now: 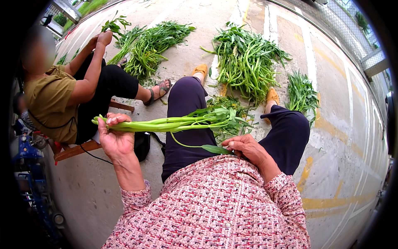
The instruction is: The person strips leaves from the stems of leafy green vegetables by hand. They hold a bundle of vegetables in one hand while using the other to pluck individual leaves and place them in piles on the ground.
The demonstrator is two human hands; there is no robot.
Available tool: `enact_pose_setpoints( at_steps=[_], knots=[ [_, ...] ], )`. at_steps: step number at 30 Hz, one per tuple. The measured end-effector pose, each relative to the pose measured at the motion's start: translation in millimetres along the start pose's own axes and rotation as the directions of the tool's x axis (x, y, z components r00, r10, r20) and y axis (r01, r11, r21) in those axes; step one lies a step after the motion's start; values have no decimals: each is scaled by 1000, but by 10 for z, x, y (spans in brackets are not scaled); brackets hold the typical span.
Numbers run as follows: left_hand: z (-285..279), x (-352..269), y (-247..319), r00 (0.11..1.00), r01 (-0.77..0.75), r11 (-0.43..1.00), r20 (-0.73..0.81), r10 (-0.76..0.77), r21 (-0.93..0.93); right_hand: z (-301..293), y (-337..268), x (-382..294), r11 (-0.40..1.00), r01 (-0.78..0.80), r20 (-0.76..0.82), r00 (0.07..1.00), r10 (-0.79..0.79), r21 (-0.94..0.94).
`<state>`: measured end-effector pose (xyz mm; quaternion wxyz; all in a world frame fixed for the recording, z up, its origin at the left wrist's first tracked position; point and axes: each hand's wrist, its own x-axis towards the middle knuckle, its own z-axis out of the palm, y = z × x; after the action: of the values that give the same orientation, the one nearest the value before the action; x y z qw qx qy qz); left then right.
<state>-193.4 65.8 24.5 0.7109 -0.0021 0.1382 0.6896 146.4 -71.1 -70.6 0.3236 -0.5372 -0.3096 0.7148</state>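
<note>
My left hand (119, 140) grips a small bunch of leafy greens, likely water spinach (168, 124), by its pale thick stem ends. The bunch lies level above my left thigh, leafy tips pointing right. From it a thin stem curves down to one long leaf (217, 150). My right hand (248, 148), low by my lap, has its fingers curled at that leaf's end; the fingertips are partly hidden. Between my feet lies a heap of loose leaves and trimmings (231, 121). Beyond it spreads a large pile of the same greens (248, 62).
A neat smaller bundle (301, 93) rests right of my right shoe. At left, a person (53, 90) on a wooden stool (77, 151) holds greens, with another pile (149, 49) before them. A black bag (143, 146) and a blue vehicle (29, 149) are also at left.
</note>
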Motion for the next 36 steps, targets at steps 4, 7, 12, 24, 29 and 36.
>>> enact_pose_setpoints(
  at_steps=[4,7,12,24,29,36],
  knots=[
    [-7,22,-10,999,-44,999,-17,43,-6,-23,36,13,998,-31,-11,999,31,52],
    [-3,31,-9,998,-57,998,-38,57,-12,-27,0,-29,991,-34,-16,999,36,129],
    [27,57,-6,992,-97,995,-76,96,-10,-49,-12,-64,986,-14,-11,1000,16,169],
    [74,151,-34,990,-130,991,-49,132,38,-104,107,-38,992,103,52,993,-107,76],
    [150,130,-115,993,-113,993,-38,114,34,-59,53,-52,991,132,45,990,-131,-29],
    [270,111,-229,994,-109,993,-15,110,47,-80,158,25,879,148,-97,972,-213,-452]
  ],
)
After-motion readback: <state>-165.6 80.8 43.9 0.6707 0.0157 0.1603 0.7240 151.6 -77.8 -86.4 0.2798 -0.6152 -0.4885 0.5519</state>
